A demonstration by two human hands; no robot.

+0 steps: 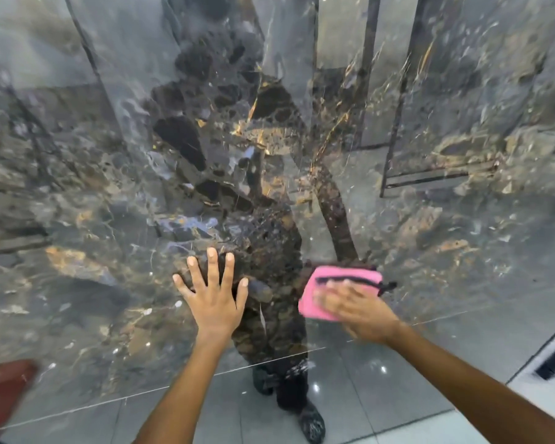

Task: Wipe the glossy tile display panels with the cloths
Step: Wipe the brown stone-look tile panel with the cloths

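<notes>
We press our left hand (212, 294) flat, fingers spread and holding nothing, against the glossy marble-look tile panel (109, 193), likely to brace ourselves. At its three o'clock, our right hand (358, 310) lies blurred with fingers extended over the pink cloth (340, 277), pushing it against the panel's lower part to wipe.

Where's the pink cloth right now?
In the head view the pink cloth is low and right of centre, pressed against the glossy tile panel under the right hand, right of the spread left hand.
</notes>
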